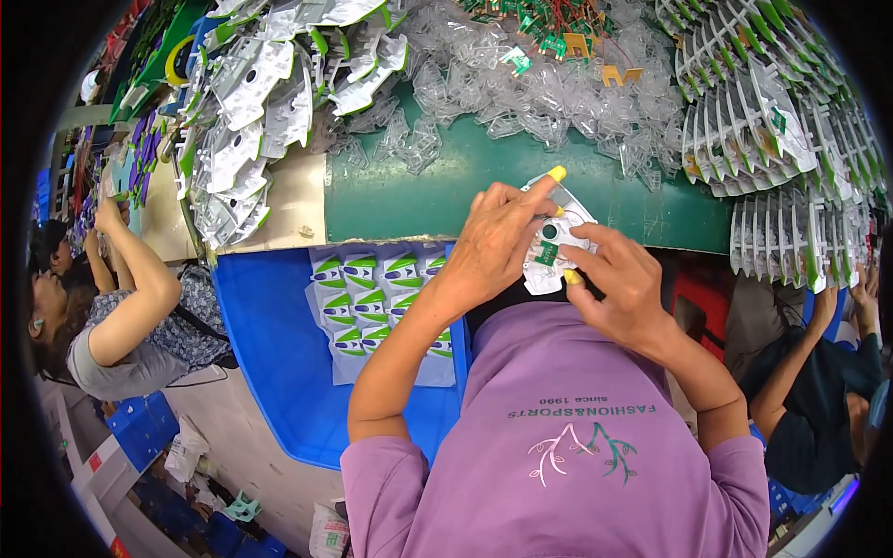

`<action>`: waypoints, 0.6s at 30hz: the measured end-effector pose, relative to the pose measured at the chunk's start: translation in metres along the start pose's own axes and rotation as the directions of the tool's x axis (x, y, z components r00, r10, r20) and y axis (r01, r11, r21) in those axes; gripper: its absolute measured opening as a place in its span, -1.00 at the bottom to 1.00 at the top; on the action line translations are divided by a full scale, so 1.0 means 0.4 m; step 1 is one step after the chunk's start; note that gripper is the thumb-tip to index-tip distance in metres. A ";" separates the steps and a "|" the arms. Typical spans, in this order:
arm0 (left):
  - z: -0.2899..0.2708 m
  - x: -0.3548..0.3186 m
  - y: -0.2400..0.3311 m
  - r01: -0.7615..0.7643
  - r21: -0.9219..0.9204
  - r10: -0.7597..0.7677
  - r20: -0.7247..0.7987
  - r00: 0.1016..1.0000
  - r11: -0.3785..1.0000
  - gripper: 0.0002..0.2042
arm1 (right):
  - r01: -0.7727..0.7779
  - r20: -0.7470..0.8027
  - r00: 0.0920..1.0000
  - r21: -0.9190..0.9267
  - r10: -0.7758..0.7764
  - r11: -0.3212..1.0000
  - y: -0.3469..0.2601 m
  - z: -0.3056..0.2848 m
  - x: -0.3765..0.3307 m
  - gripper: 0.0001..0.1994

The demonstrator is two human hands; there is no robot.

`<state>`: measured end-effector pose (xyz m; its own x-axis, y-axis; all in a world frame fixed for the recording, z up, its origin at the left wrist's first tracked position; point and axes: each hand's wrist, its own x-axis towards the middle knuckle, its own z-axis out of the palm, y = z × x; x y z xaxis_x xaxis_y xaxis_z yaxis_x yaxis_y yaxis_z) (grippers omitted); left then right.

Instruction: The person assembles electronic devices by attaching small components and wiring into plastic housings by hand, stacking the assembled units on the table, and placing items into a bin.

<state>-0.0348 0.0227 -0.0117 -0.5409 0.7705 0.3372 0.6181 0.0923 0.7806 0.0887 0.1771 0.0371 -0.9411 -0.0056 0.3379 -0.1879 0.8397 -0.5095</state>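
A white plastic shell (569,218) with a round dark hole is held up at the near edge of the table, just above my lap. A small green circuit board (548,253) lies against its inner face. My left hand (491,240) grips the shell from the left, its fingers along the upper edge. On the right, my right hand (618,279) closes on the same shell, thumb at the lower edge and fingers bent over the face near the board. Yellow covers wrap some fingertips. Fingers partly hide the shell.
Clear plastic pieces (549,107) heap on the green tabletop (391,209), with wired circuit boards (535,20) behind. White-and-green shells stack at left (246,107) and right (744,139). A blue bin (279,391) beside me holds rows of white-and-green parts (369,305). People work on both sides.
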 end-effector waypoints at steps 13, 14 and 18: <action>-0.029 0.008 0.073 0.090 -0.030 -0.095 -0.187 0.978 0.995 -0.65 | -0.379 -0.141 0.883 0.351 0.448 0.857 0.048 -0.054 -0.112 -0.70; -0.045 0.021 0.079 0.040 0.015 -0.036 -0.227 0.973 0.999 -0.68 | -0.389 -0.176 0.868 0.339 0.464 0.857 0.035 -0.111 -0.129 -0.69; -0.029 0.054 0.109 0.045 -0.032 -0.052 -0.247 0.968 0.998 -0.71 | -0.373 -0.531 0.776 0.050 0.341 0.927 0.022 -0.345 -0.205 -0.77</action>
<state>-0.0261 0.0362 0.0358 -0.6964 0.5847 0.4161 0.5745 0.1068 0.8115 0.2030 0.2599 0.1140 -0.6447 0.5703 0.5091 0.1623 0.7528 -0.6379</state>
